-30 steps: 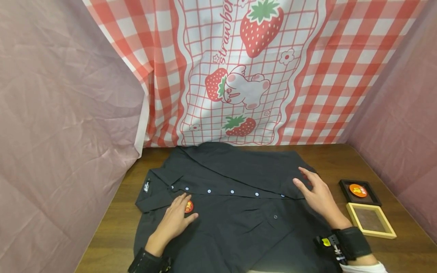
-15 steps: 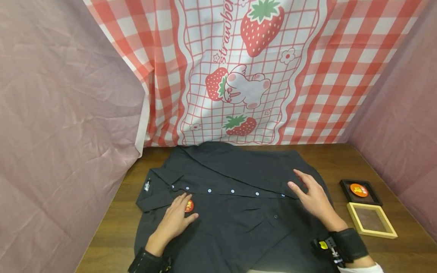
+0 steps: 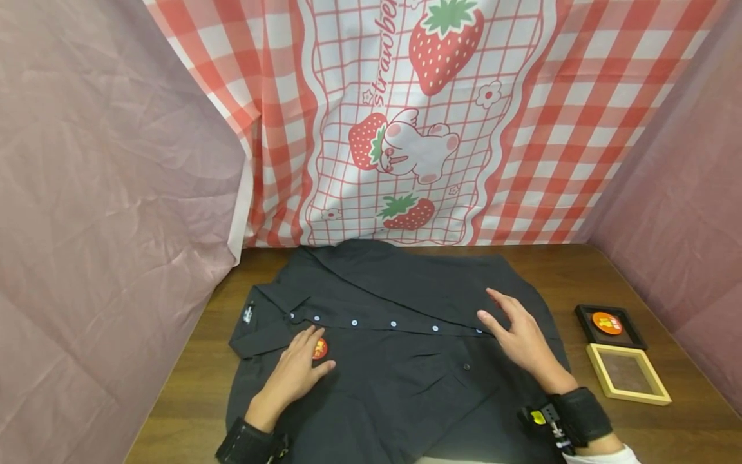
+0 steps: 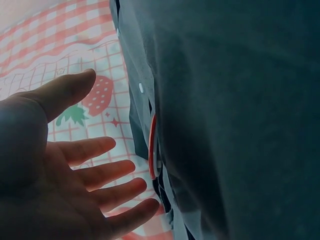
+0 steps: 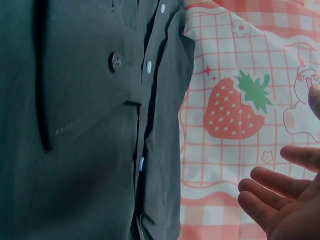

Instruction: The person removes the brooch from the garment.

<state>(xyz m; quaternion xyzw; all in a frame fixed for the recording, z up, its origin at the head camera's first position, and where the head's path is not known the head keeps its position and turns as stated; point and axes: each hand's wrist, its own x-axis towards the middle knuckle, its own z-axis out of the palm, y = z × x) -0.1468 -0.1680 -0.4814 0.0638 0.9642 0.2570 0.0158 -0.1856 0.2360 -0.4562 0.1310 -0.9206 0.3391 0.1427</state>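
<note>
A dark button-up shirt (image 3: 377, 386) lies spread on the table, its collar to the left and a row of pale buttons (image 3: 393, 324) across it. Near the collar a round red badge (image 3: 320, 348) sits on the shirt, partly covered by my left hand (image 3: 294, 370). That hand hovers just over the cloth with fingers spread, and the left wrist view shows a gap between fingertips and badge (image 4: 153, 147). Over the shirt's right part is my right hand (image 3: 518, 335), fingers loosely extended and holding nothing. A pocket button (image 5: 116, 61) shows in the right wrist view.
On the right of the wooden table (image 3: 191, 386) lie a black frame (image 3: 637, 335) with an orange round badge (image 3: 607, 323) in it and a pale yellow frame (image 3: 605, 379). A strawberry-print cloth (image 3: 464, 212) hangs behind. Pink fabric (image 3: 116, 225) closes the sides.
My right hand has drifted left and slightly downward over the shirt, away from the frames. My left hand has stayed almost still beside the red badge.
</note>
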